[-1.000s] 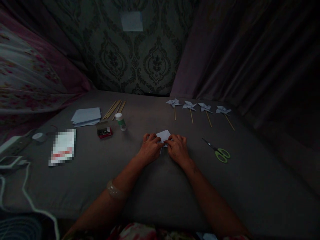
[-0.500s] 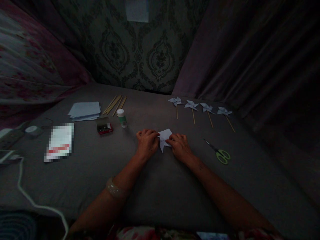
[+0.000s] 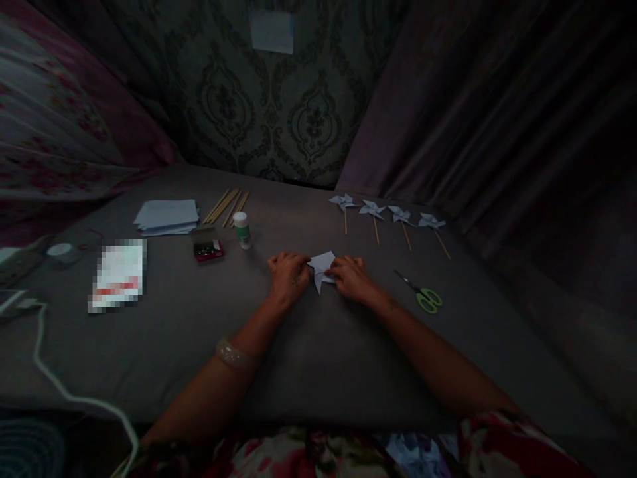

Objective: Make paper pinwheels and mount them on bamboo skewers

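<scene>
A partly folded white paper pinwheel (image 3: 324, 263) lies between my hands at the middle of the grey-covered table. My left hand (image 3: 290, 275) pinches its left edge. From the other side, my right hand (image 3: 351, 277) has its fingers closed on the right part of the paper, near the centre. One pointed flap hangs toward me between the hands. Fingertips cover some of the folds. To the right lie green-handled scissors (image 3: 423, 293), and beyond the left hand stands a glue bottle (image 3: 242, 231) with a white cap and green label.
Several paper pinwheels (image 3: 372, 210) on sticks lie in a row at the back right. Wooden sticks (image 3: 223, 206), a paper stack (image 3: 166, 216) and an open red box (image 3: 208, 249) of small dark items are at the back left. A white cable (image 3: 70, 397) runs along the left.
The whole view has shifted a little. My hands stay on the paper pinwheel, and the right fingers have moved slightly inward over its upper flap.
</scene>
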{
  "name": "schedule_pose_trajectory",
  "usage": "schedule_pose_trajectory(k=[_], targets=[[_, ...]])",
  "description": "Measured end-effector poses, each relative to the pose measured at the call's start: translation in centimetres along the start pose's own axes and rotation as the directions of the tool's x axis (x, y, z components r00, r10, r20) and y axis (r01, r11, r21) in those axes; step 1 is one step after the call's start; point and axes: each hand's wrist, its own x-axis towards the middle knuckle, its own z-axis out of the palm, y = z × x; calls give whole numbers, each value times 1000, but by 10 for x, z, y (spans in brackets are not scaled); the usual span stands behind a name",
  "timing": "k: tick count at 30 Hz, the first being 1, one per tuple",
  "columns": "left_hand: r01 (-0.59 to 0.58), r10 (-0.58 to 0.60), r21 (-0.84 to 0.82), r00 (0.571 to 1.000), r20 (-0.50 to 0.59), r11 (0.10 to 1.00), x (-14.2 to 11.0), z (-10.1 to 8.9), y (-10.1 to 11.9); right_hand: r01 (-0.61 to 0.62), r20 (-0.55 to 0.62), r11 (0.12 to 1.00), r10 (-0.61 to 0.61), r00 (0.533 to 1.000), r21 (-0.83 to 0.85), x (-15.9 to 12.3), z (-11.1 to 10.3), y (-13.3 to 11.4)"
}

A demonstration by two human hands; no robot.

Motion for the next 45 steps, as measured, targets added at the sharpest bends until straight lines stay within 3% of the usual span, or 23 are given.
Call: schedule_pose_trajectory(k=[7,11,17,24,31,39,45], targets=[[51,-51,-11,998,-38,999,1,1,-6,-161,-105,937,203,974,311,8,11,14],[63,-64,-17,998,-27,998,2,0,-5,-239,-228,923,313,922,302,-1,17,13],[74,-74,-20,997,-8,997,2,1,-3,-133,-227,985,156,961,114,-6,11,0],[73,-73,-13,997,-5,997,2,3,-6,-14,-208,997,-3,978,-79,-1,8,-8],[66,-66,-11,998,22,998,0,4,-2,57,-167,987,-81,983,-147,1,8,-12],[72,-73,10,994,81,997,1,5,5,18,-171,995,-34,985,-94,5,11,-12],[17,-20,25,989,149,1000,-3,8,3,-152,-149,975,177,973,164,5,9,-1]])
